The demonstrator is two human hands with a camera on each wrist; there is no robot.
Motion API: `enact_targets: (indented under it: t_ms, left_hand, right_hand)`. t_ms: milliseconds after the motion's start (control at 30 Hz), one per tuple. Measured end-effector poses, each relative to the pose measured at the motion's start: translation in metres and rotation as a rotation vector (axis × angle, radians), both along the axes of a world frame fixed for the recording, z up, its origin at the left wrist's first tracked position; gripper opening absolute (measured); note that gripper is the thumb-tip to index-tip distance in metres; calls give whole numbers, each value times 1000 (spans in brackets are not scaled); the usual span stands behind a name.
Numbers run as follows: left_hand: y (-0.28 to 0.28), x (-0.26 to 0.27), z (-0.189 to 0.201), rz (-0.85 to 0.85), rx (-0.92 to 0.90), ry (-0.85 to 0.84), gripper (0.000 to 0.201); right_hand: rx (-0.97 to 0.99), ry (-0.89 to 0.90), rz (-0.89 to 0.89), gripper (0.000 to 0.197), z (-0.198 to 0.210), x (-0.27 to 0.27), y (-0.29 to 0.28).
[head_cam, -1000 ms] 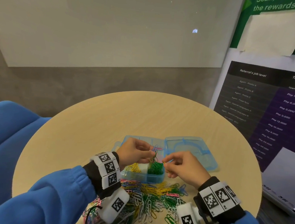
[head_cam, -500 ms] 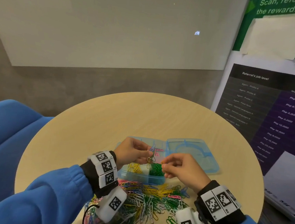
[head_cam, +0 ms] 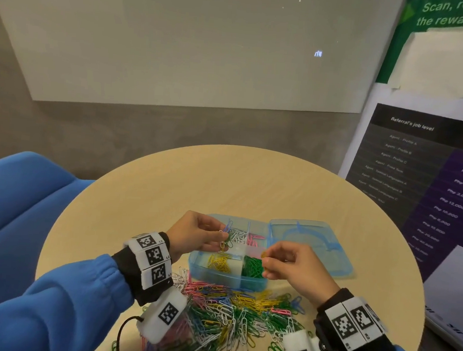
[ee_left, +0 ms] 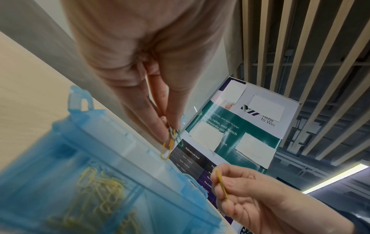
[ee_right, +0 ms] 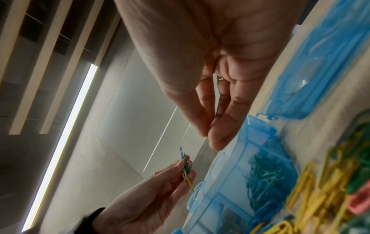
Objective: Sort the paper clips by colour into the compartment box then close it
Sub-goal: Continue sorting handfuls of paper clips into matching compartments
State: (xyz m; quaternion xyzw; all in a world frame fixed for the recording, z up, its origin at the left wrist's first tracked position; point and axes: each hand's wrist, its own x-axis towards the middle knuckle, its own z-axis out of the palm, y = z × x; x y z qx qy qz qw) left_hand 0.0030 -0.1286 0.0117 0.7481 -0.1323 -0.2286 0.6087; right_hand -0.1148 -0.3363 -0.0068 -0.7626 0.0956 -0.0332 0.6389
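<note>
A clear blue compartment box (head_cam: 225, 278) lies open on the round table, its lid (head_cam: 311, 242) flat to the right. Yellow clips (head_cam: 219, 261), green clips (head_cam: 252, 267), white clips (head_cam: 238, 235) and pink clips (head_cam: 253, 238) fill separate compartments. My left hand (head_cam: 192, 234) hovers over the box's left half and pinches a small bunch of mixed clips (ee_left: 172, 140) in blue, green, white and yellow. My right hand (head_cam: 289, 265), just right of the green compartment, pinches one yellow clip (ee_left: 221, 183). A loose heap of mixed clips (head_cam: 236, 314) lies in front of the box.
The table edge (head_cam: 402, 244) curves round close on the right. A blue sofa (head_cam: 15, 200) stands to the left. A printed banner (head_cam: 418, 176) stands at the right. Bare tabletop (head_cam: 224, 180) stretches beyond the box.
My hands have drawn apart: the right one has moved right and down with a yellow clip taken from the bunch. The left hand keeps the rest over the box.
</note>
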Motion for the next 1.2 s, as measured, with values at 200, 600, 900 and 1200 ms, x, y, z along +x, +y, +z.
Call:
enact_targets:
  t_ms: [200, 600, 900, 1200]
  left_hand:
    - [8, -1, -2, -5, -5, -17, 7]
    - [11, -7, 9, -36, -8, -49, 14]
    - [-12, -17, 8, -117, -18, -42, 7]
    - [-26, -9, 5, -145, 16, -88, 18]
  right_hand:
    - [12, 24, 24, 10, -2, 0, 4]
    - [-67, -17, 69, 14, 17, 24, 37]
    - [-179, -97, -26, 9, 20, 26, 30]
    - [-401, -24, -54, 11, 15, 7, 4]
